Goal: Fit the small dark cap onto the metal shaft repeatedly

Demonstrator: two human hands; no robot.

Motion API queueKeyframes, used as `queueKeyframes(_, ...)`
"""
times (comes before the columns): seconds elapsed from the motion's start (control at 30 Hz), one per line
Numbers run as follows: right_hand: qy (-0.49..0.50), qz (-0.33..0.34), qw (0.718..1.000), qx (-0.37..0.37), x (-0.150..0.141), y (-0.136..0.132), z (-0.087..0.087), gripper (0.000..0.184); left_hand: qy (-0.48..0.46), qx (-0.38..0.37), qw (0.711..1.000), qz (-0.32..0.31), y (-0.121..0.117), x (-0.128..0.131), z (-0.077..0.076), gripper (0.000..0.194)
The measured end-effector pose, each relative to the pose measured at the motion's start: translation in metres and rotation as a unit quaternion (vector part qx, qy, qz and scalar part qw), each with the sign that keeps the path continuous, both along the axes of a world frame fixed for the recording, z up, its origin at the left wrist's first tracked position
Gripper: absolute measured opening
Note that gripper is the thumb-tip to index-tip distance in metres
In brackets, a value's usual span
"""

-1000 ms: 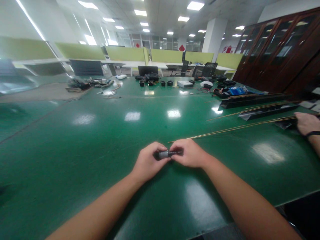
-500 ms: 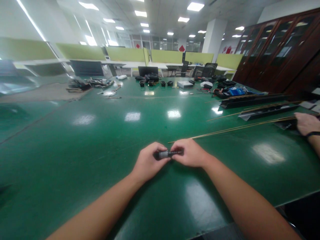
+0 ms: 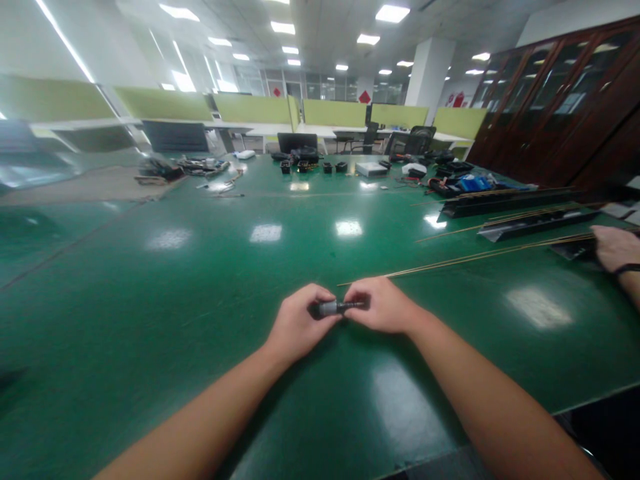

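Observation:
My left hand is closed around the thick end of a small dark cylindrical piece with a grey band, its exact kind too blurred to tell. The thumb and fingers of my right hand pinch the piece's narrower dark end. Held level, it spans the gap between both hands just above the green table. Behind my right hand lie long thin brass-coloured rods, which run off to the right.
Another person's hand rests by the rods at the right edge. Black angled channels with more rods lie at the right. Several small black boxes, a grey box and tangled parts stand along the table's far side.

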State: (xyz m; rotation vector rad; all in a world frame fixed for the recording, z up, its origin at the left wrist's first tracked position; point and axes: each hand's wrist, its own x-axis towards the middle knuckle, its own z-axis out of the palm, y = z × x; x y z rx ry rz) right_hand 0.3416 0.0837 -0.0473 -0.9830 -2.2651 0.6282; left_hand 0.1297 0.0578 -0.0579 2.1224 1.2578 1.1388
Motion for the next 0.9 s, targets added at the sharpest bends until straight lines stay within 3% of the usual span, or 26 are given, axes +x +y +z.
queueKeyframes(0.9, -0.01, -0.015, 1.0, -0.023, 0.0045, 0.002, 0.003, 0.008, -0.015, 0.004, 1.0, 0.007, 0.0015, -0.0012, -0.0029, 0.018)
